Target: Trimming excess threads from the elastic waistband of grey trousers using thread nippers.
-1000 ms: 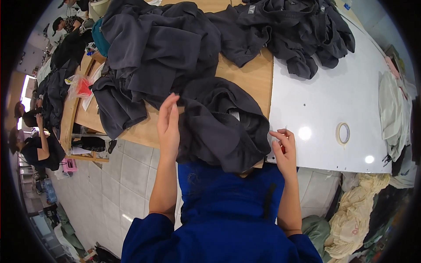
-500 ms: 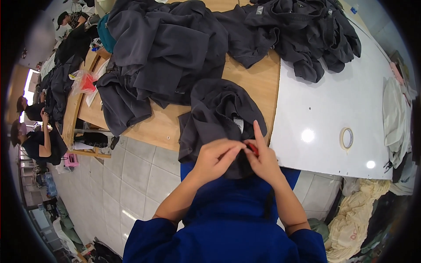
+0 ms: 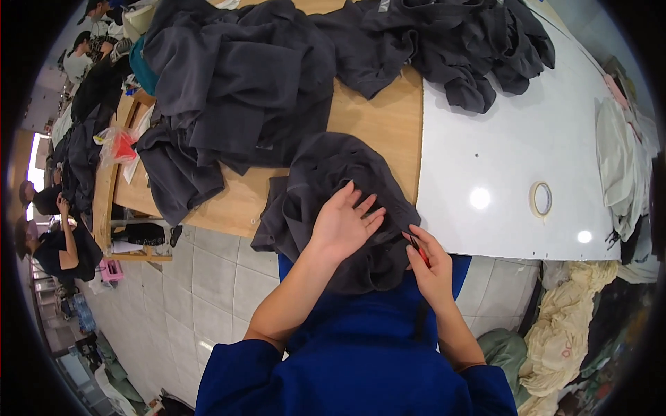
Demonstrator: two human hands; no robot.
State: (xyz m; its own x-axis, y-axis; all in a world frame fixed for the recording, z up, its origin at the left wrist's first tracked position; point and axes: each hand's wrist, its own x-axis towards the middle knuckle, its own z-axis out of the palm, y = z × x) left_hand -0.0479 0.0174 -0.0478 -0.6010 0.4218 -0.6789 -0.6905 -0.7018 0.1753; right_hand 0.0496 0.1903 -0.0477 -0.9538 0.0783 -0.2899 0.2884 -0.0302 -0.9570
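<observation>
A dark grey garment (image 3: 319, 166) lies bunched at the table's near edge and hangs down over my lap. My left hand (image 3: 345, 223) rests against it, palm turned up and fingers apart, holding nothing. At the garment's right side, my right hand (image 3: 431, 269) is closed around small red-handled thread snips (image 3: 424, 257). Their dark blades point up and left, close to the cloth; the fingers cover most of the handle.
More dark grey garments (image 3: 236, 90) are heaped on the wooden table (image 3: 371, 118), with another pile (image 3: 479, 48) at the far right. A tape roll (image 3: 541, 200) lies on the white tabletop (image 3: 458, 173). Cream cloth (image 3: 558, 340) is heaped at lower right. Other people (image 3: 62, 239) sit at far left.
My hands have moved apart. The left has opened and turned palm up over the garment; the right has shifted slightly right and down with the snips. The white label is now hidden.
</observation>
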